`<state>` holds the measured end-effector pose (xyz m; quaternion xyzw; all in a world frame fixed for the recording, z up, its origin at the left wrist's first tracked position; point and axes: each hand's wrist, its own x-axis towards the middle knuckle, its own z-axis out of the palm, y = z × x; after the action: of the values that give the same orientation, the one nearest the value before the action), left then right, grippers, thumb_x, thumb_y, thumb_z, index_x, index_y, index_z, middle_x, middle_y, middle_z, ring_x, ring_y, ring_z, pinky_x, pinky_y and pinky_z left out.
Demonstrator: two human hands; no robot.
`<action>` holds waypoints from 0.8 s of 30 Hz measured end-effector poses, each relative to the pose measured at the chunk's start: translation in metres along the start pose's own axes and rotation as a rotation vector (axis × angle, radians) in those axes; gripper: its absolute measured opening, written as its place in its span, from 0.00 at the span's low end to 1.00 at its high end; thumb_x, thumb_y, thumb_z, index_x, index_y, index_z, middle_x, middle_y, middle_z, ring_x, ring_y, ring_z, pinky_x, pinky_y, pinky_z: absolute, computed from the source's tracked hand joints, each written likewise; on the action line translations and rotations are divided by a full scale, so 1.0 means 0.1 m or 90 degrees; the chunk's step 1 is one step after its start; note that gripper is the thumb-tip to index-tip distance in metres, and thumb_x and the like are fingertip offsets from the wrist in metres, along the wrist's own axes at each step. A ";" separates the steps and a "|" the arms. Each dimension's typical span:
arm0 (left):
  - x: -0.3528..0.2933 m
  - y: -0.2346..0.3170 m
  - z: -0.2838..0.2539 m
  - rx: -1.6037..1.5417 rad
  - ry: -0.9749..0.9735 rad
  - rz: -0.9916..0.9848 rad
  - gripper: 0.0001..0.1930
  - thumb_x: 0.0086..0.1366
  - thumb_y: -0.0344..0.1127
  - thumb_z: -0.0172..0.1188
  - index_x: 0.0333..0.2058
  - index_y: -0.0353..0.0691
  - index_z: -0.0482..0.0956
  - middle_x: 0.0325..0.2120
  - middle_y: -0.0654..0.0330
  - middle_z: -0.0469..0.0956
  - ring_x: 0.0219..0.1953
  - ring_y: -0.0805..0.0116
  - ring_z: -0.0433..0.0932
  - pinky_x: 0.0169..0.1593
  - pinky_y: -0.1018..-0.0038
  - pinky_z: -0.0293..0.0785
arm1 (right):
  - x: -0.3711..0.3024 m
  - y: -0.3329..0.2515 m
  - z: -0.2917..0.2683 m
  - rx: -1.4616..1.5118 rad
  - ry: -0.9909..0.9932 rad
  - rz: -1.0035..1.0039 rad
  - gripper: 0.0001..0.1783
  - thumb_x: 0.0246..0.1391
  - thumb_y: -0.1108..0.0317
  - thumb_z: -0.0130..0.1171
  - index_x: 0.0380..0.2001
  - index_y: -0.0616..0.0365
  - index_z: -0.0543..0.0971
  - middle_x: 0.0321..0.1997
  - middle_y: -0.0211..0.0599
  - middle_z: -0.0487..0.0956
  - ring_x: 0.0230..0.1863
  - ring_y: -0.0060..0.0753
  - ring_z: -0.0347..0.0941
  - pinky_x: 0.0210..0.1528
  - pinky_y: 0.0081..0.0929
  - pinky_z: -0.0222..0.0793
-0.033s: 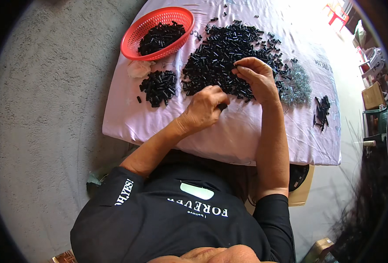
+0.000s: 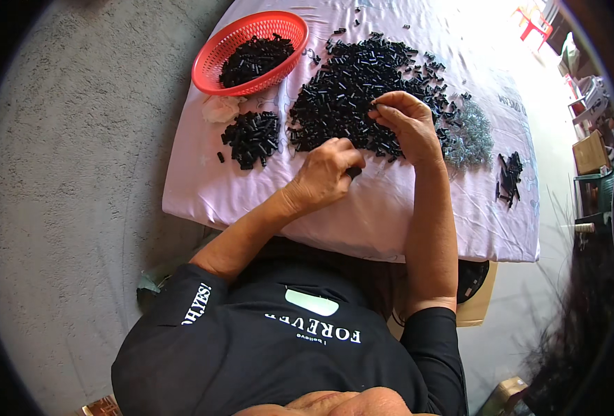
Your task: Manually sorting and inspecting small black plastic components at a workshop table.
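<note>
My left hand is closed at the near edge of a large heap of small black plastic pieces. A dark piece sticks out between its thumb and fingers. To the right, my right hand hovers over the heap with thumb and index finger pinched together. Something small and dark shows at those fingertips, too little to name. A smaller pile of black pieces lies left of my left hand. Beside my right wrist is a pile of clear or silvery small parts.
A red plastic basket holding more black pieces stands at the far left of the table, on a pink cloth. A few longer black pieces lie near the right edge. Red chair and boxes stand beyond on the right.
</note>
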<state>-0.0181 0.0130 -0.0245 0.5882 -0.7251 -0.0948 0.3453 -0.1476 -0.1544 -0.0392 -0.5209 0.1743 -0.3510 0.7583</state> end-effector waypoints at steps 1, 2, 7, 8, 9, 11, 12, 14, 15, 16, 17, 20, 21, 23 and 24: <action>-0.01 0.02 0.02 0.032 0.000 0.010 0.14 0.42 0.19 0.53 0.31 0.36 0.78 0.30 0.54 0.75 0.36 0.52 0.74 0.41 0.63 0.73 | 0.00 0.00 0.00 0.000 -0.002 -0.001 0.08 0.56 0.77 0.59 0.39 0.60 0.80 0.35 0.34 0.82 0.36 0.24 0.80 0.40 0.18 0.77; -0.03 0.03 0.06 0.033 0.002 0.010 0.14 0.42 0.19 0.53 0.31 0.36 0.78 0.30 0.54 0.75 0.36 0.52 0.74 0.41 0.63 0.73 | -0.02 0.00 0.01 -0.009 0.001 0.010 0.08 0.56 0.77 0.60 0.39 0.60 0.80 0.35 0.34 0.82 0.36 0.24 0.80 0.39 0.17 0.77; -0.07 0.01 0.15 0.081 0.027 -0.012 0.13 0.41 0.20 0.55 0.30 0.36 0.78 0.30 0.55 0.75 0.36 0.53 0.74 0.41 0.62 0.73 | -0.02 0.03 -0.01 0.004 -0.021 0.025 0.07 0.57 0.74 0.60 0.40 0.59 0.80 0.35 0.32 0.82 0.34 0.22 0.80 0.36 0.16 0.77; -0.06 0.01 0.15 0.081 0.026 -0.011 0.13 0.41 0.20 0.55 0.30 0.36 0.78 0.30 0.55 0.75 0.36 0.53 0.74 0.41 0.62 0.73 | -0.02 0.03 -0.02 0.004 -0.021 0.025 0.07 0.57 0.74 0.60 0.40 0.59 0.80 0.35 0.32 0.82 0.34 0.22 0.80 0.36 0.16 0.77; -0.06 0.01 0.15 0.085 0.029 -0.010 0.13 0.41 0.20 0.55 0.30 0.36 0.78 0.30 0.55 0.75 0.36 0.53 0.74 0.41 0.62 0.74 | -0.03 0.01 -0.02 -0.004 -0.023 0.037 0.07 0.57 0.73 0.60 0.40 0.59 0.80 0.35 0.32 0.82 0.34 0.21 0.79 0.35 0.15 0.77; -0.06 0.01 0.16 0.089 0.033 -0.009 0.13 0.41 0.20 0.55 0.30 0.36 0.78 0.30 0.55 0.76 0.36 0.53 0.75 0.41 0.63 0.74 | -0.04 -0.01 -0.01 -0.012 -0.026 0.049 0.07 0.58 0.72 0.60 0.40 0.59 0.80 0.35 0.32 0.82 0.33 0.20 0.79 0.34 0.15 0.76; -0.06 0.00 0.17 0.084 0.044 -0.005 0.13 0.42 0.20 0.55 0.30 0.36 0.78 0.30 0.55 0.76 0.35 0.53 0.75 0.41 0.63 0.74 | -0.04 -0.02 -0.01 -0.006 -0.034 0.057 0.07 0.58 0.71 0.59 0.39 0.58 0.80 0.34 0.32 0.82 0.32 0.19 0.79 0.33 0.14 0.76; -0.06 -0.04 0.18 0.079 0.055 0.000 0.12 0.42 0.20 0.55 0.29 0.36 0.78 0.29 0.55 0.76 0.34 0.52 0.75 0.40 0.63 0.74 | -0.04 -0.02 0.00 -0.001 -0.041 0.065 0.06 0.59 0.70 0.59 0.39 0.58 0.79 0.34 0.31 0.82 0.32 0.18 0.78 0.32 0.14 0.75; -0.06 -0.06 0.19 0.062 0.054 -0.005 0.12 0.43 0.19 0.55 0.30 0.35 0.78 0.29 0.54 0.76 0.34 0.53 0.76 0.39 0.64 0.74 | -0.04 -0.02 -0.01 0.004 -0.050 0.076 0.06 0.59 0.70 0.59 0.39 0.58 0.79 0.34 0.31 0.82 0.31 0.18 0.78 0.31 0.13 0.75; -0.06 -0.08 0.18 0.045 0.053 -0.011 0.13 0.43 0.18 0.55 0.30 0.35 0.79 0.28 0.54 0.76 0.33 0.53 0.77 0.38 0.66 0.75 | -0.03 -0.02 -0.01 0.009 -0.058 0.086 0.06 0.59 0.69 0.59 0.39 0.57 0.79 0.33 0.31 0.81 0.31 0.17 0.78 0.31 0.13 0.74; -0.05 -0.06 0.16 0.043 0.051 -0.010 0.13 0.43 0.18 0.55 0.30 0.35 0.79 0.28 0.54 0.76 0.33 0.53 0.77 0.38 0.66 0.75 | -0.03 -0.01 -0.02 0.009 -0.056 0.086 0.06 0.59 0.69 0.59 0.39 0.57 0.79 0.33 0.31 0.81 0.31 0.17 0.78 0.31 0.13 0.74; 0.01 0.00 0.03 -0.100 0.119 -0.098 0.13 0.49 0.15 0.53 0.34 0.32 0.79 0.29 0.56 0.78 0.31 0.68 0.78 0.37 0.75 0.74 | -0.04 0.00 -0.02 0.028 -0.091 0.089 0.07 0.59 0.70 0.59 0.40 0.58 0.79 0.33 0.31 0.81 0.31 0.18 0.78 0.32 0.13 0.75; 0.03 0.03 -0.01 -0.150 0.157 -0.127 0.13 0.50 0.15 0.55 0.35 0.33 0.79 0.29 0.58 0.79 0.32 0.71 0.78 0.38 0.76 0.74 | -0.05 -0.01 -0.01 0.034 -0.111 0.090 0.07 0.59 0.71 0.59 0.40 0.59 0.79 0.33 0.32 0.81 0.31 0.18 0.78 0.33 0.14 0.75; 0.09 0.08 -0.10 -0.229 0.195 -0.200 0.11 0.53 0.16 0.57 0.35 0.34 0.79 0.30 0.63 0.79 0.33 0.78 0.77 0.40 0.79 0.74 | -0.06 -0.02 0.01 0.041 -0.130 0.093 0.07 0.59 0.72 0.59 0.40 0.60 0.78 0.33 0.32 0.81 0.31 0.19 0.78 0.34 0.15 0.76; 0.12 0.08 -0.13 -0.229 0.195 -0.201 0.11 0.53 0.16 0.57 0.35 0.34 0.79 0.30 0.63 0.79 0.33 0.78 0.77 0.40 0.79 0.74 | -0.07 -0.03 0.01 0.043 -0.148 0.090 0.07 0.58 0.73 0.59 0.40 0.61 0.79 0.33 0.33 0.81 0.32 0.20 0.79 0.36 0.15 0.77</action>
<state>-0.0177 0.0077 -0.0057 0.6305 -0.5356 -0.1844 0.5307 -0.1526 -0.1495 -0.0362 -0.5186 0.1095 -0.2400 0.8133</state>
